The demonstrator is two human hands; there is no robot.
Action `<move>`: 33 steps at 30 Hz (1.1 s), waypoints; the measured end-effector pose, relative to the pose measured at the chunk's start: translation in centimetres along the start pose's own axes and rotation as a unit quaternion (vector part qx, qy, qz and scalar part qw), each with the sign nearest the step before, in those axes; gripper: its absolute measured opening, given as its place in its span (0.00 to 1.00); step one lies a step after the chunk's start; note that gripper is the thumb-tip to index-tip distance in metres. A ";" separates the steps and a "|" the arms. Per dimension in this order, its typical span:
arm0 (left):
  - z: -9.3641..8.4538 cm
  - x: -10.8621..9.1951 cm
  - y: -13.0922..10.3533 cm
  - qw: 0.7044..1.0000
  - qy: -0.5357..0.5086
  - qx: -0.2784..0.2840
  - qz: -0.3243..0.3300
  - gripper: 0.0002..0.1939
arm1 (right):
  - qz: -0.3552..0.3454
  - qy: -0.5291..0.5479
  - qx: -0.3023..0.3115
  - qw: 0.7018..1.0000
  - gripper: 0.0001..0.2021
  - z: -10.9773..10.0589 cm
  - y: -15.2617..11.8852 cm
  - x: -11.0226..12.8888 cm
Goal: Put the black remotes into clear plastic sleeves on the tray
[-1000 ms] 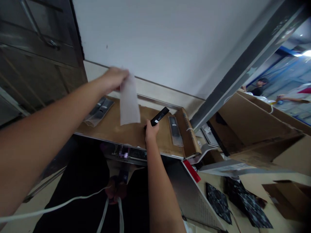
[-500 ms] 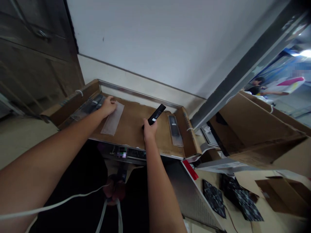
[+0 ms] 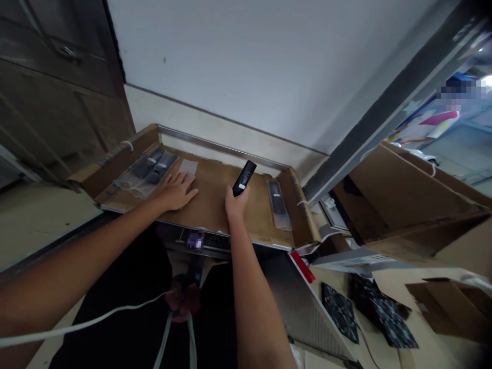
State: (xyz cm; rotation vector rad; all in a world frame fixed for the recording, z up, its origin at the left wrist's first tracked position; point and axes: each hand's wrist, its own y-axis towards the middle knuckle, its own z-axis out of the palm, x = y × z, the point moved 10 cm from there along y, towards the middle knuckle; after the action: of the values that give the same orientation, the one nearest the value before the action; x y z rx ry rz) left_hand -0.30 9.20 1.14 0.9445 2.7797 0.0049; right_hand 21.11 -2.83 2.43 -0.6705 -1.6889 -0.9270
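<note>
My right hand [image 3: 237, 204] grips the lower end of a black remote control [image 3: 245, 177], tilted up to the right above the cardboard-lined tray, with a small white label showing. My left hand [image 3: 175, 192] lies with fingers spread over a translucent plastic sleeve [image 3: 188, 167], covering most of it. Left of that hand, dark remotes in clear bags [image 3: 154, 166] lie side by side. Another bagged remote [image 3: 277, 201] rests at the tray's right end.
The cardboard-lined tray [image 3: 209, 195] has raised side walls and stands against a white wall [image 3: 230, 77]. A large cardboard box [image 3: 415, 200] is on the right, with black patterned packets [image 3: 340, 310] below it. A white cord [image 3: 96, 320] crosses my lap. Someone stands in the far right background.
My left hand has moved down and flattened from a pinch at the sleeve's top to spread fingers over it. The right hand still holds the remote, now tilted slightly more upright.
</note>
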 end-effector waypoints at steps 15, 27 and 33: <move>-1.2 2.2 0.7 0.990 -0.068 -0.117 0.027 0.32 | -0.046 -0.237 -0.018 0.970 0.28 -0.2 -0.2 1.7; -1.1 2.1 0.5 0.987 -0.068 -0.138 0.035 0.28 | -0.129 -0.526 -0.023 0.841 0.30 -5.8 3.2 0.7; -1.4 2.0 0.3 0.986 -0.084 -0.137 0.041 0.26 | -0.094 -0.548 -0.031 0.831 0.29 -6.3 3.8 -0.3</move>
State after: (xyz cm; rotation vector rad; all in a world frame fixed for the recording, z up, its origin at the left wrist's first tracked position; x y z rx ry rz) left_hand -1.92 10.68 2.12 0.9377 2.5027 0.2979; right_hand 27.50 -6.07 4.08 -1.2380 -2.7814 -0.7499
